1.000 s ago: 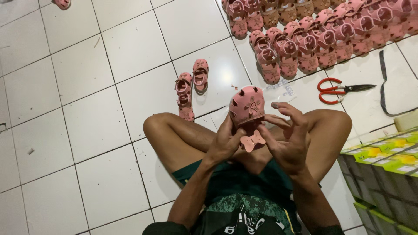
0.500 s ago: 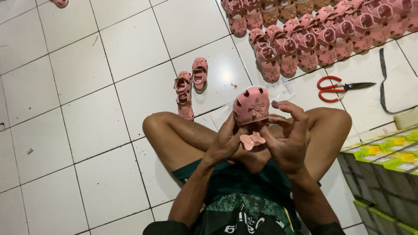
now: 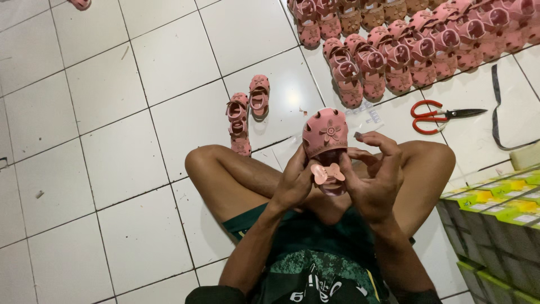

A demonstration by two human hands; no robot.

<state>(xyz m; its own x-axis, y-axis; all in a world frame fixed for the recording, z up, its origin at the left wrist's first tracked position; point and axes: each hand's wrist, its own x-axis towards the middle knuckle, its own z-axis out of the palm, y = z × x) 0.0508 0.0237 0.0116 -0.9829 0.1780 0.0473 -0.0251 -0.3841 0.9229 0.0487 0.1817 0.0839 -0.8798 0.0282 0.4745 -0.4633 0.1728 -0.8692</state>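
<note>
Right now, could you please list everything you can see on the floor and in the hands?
Pink perforated child's sandal with flower detail: one, held up in both hands.
Small pink bow-shaped strap piece: one, at the sandal's opening, between the thumbs.
Pink sandals, loose group: about three, floor ahead of the left knee.
Pink sandals in rows: many, top right.
Red-handled scissors: one, floor at right.
Yellow-green boxes: stacked, right edge.
White floor tiles: throughout.
Left hand: grips the sandal.
Right hand: grips the sandal.
</note>
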